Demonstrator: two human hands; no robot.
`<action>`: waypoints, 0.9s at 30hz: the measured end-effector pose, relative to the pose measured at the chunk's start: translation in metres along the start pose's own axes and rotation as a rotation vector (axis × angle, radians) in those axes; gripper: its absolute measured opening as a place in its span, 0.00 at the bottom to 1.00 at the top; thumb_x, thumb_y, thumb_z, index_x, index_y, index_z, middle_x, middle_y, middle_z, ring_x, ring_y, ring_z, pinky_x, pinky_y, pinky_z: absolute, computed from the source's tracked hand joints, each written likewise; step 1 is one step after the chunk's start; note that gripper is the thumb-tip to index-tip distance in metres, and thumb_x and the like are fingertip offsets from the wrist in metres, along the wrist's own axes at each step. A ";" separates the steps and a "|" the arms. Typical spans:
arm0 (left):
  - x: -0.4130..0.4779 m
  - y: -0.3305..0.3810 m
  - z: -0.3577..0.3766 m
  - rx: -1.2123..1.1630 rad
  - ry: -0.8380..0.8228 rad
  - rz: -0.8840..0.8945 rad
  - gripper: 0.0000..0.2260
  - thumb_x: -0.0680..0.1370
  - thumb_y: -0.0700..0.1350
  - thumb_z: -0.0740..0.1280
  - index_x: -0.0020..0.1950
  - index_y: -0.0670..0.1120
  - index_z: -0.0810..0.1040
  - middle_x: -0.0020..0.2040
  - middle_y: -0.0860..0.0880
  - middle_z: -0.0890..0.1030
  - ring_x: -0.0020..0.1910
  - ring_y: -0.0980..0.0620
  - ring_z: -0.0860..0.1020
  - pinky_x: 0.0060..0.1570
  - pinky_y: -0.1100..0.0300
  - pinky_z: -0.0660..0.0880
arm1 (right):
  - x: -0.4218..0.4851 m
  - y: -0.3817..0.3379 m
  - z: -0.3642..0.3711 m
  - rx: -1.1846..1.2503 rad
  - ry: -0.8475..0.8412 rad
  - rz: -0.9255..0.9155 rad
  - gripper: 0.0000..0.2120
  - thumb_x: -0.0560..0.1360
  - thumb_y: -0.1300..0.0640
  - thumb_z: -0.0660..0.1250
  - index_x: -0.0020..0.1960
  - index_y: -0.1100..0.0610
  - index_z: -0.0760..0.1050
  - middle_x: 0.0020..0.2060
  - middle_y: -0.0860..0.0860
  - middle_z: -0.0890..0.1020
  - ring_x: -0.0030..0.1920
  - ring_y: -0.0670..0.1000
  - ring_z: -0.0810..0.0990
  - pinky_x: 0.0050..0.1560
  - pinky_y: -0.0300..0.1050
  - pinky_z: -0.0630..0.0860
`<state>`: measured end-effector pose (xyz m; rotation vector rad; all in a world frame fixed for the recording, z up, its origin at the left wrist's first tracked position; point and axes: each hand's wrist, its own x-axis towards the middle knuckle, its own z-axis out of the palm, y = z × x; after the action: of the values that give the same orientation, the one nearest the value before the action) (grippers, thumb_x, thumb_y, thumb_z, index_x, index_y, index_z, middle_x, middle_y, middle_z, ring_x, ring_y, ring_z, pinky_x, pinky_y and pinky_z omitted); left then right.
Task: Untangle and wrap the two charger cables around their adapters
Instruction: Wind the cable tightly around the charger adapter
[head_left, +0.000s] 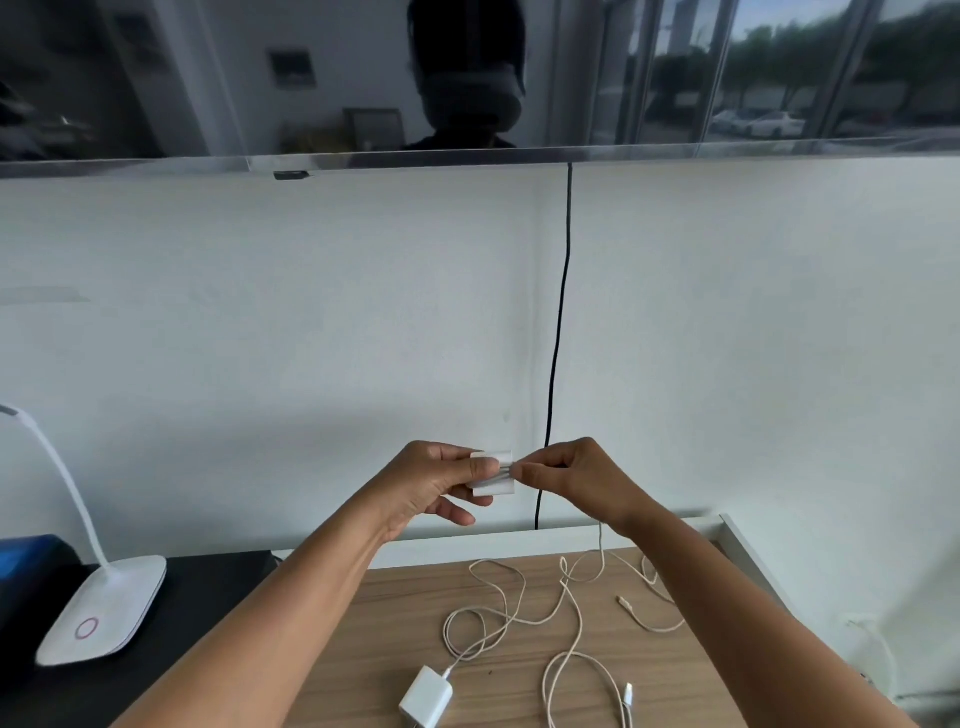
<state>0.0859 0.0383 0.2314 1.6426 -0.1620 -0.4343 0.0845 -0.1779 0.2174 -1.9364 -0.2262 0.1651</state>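
No text, brand, number or label can be read anywhere in view. The white adapter pinched between the fingers of both hands shows plain faces, and the second adapter, lying on the desk well below the fingers, is likewise unmarked. Only a red ring symbol is seen on the lamp base.
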 end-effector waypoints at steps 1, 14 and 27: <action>0.000 0.001 0.000 -0.002 0.000 -0.013 0.15 0.73 0.46 0.74 0.57 0.40 0.83 0.51 0.39 0.84 0.47 0.45 0.84 0.37 0.57 0.80 | 0.000 0.000 0.000 -0.003 -0.007 -0.001 0.09 0.72 0.47 0.73 0.45 0.52 0.86 0.45 0.56 0.85 0.44 0.45 0.79 0.50 0.42 0.73; 0.001 -0.002 -0.003 -0.001 -0.031 -0.073 0.14 0.71 0.42 0.75 0.55 0.39 0.84 0.49 0.39 0.85 0.44 0.47 0.83 0.33 0.61 0.79 | 0.004 -0.011 -0.020 -0.169 -0.188 0.059 0.05 0.73 0.57 0.73 0.48 0.50 0.85 0.32 0.50 0.79 0.31 0.48 0.66 0.30 0.37 0.62; 0.002 -0.005 0.005 -0.023 -0.016 -0.086 0.13 0.71 0.42 0.76 0.53 0.40 0.84 0.48 0.40 0.86 0.44 0.46 0.84 0.33 0.60 0.79 | 0.016 -0.013 -0.014 -0.323 0.052 -0.023 0.05 0.74 0.57 0.70 0.42 0.51 0.84 0.35 0.45 0.83 0.31 0.44 0.73 0.35 0.37 0.70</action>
<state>0.0853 0.0336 0.2257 1.6281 -0.0980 -0.5129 0.1027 -0.1826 0.2344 -2.2544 -0.2520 0.0656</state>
